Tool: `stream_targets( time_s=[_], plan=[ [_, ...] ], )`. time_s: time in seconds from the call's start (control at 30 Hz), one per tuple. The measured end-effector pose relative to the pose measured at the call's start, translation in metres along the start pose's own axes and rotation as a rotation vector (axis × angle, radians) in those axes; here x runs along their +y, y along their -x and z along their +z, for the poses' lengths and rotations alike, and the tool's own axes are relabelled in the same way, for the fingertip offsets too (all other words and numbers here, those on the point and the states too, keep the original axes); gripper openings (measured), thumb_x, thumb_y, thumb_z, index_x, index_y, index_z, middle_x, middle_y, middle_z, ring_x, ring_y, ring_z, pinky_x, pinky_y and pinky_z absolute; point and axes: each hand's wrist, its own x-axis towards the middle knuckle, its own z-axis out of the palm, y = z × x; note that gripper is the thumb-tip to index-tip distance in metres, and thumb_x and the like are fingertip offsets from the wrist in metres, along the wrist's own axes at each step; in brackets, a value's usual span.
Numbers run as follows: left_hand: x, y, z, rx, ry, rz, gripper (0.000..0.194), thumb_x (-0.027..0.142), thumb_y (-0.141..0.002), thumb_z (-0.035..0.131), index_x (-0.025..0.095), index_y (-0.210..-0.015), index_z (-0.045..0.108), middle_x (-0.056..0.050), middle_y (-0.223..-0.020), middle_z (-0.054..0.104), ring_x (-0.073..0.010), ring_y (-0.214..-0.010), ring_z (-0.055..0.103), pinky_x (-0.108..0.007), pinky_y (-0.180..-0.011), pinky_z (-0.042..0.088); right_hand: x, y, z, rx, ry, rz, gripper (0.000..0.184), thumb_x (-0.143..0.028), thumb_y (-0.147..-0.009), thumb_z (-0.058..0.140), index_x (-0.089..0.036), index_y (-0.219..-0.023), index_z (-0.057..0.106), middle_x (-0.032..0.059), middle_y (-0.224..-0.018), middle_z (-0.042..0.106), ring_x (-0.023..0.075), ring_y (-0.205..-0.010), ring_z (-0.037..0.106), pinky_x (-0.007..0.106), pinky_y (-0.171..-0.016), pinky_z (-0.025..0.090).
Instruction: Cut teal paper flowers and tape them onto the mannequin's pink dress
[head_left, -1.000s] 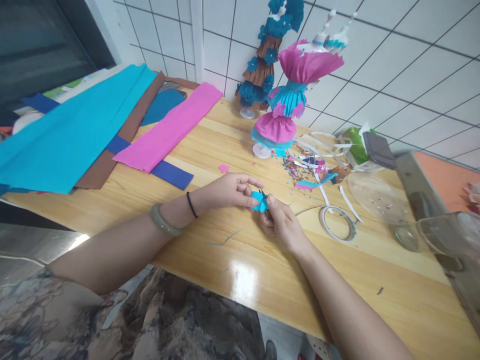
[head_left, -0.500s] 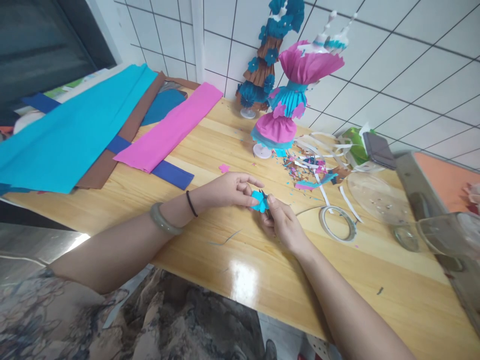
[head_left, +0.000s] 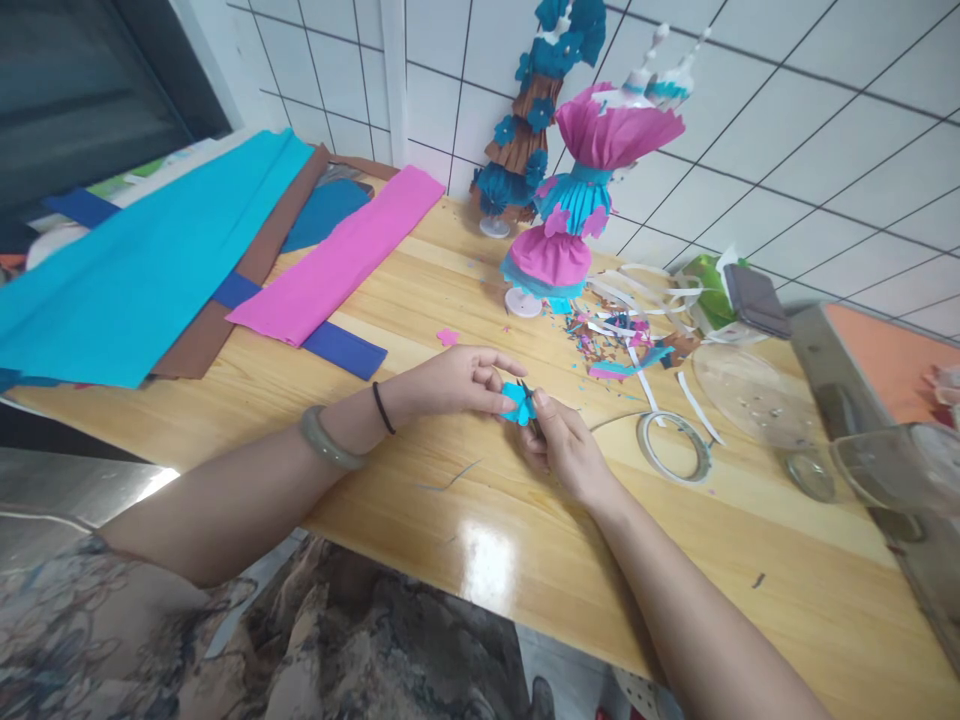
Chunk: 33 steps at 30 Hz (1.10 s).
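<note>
Between finger and thumb, my left hand [head_left: 469,382] pinches a small bright-blue paper flower [head_left: 517,402] just above the table. My right hand [head_left: 564,445] is closed on small dark scissors [head_left: 524,384]; their tips show at the flower's upper edge, and most of the tool is hidden by the fingers. A pink paper flower [head_left: 448,337] lies flat on the wood beyond my left hand. Further back stands a doll-like figure [head_left: 574,200] in a pink and blue crepe paper dress, pink flowers on its waist. Another figure [head_left: 525,130] in brown and teal paper stands behind it.
Folded crepe paper in blue [head_left: 165,250], pink [head_left: 345,250] and brown [head_left: 199,345] covers the left. Paper scraps [head_left: 615,330] lie beyond my right hand, with a tape roll [head_left: 675,447], a phone [head_left: 756,300] and clear containers [head_left: 892,470] at the right. The table's front edge [head_left: 420,570] is near me.
</note>
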Motion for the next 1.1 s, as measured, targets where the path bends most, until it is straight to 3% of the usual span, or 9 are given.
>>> stream_targets(
  time_s=[1.1],
  plan=[
    [0.012,0.003,-0.006,0.029,-0.018,-0.024,0.051,0.017,-0.069,0.072,0.009,-0.116,0.053,0.002,-0.069,0.063,-0.0078,-0.062,0.059,-0.021,-0.063,0.044,0.004,-0.001,-0.004,-0.044,0.009,-0.019,0.049,-0.056,-0.093,0.032,-0.020,-0.061,0.039,-0.0073,-0.047,0.030,0.0068,-0.039,0.027,0.023,-0.038,0.022]
  ],
)
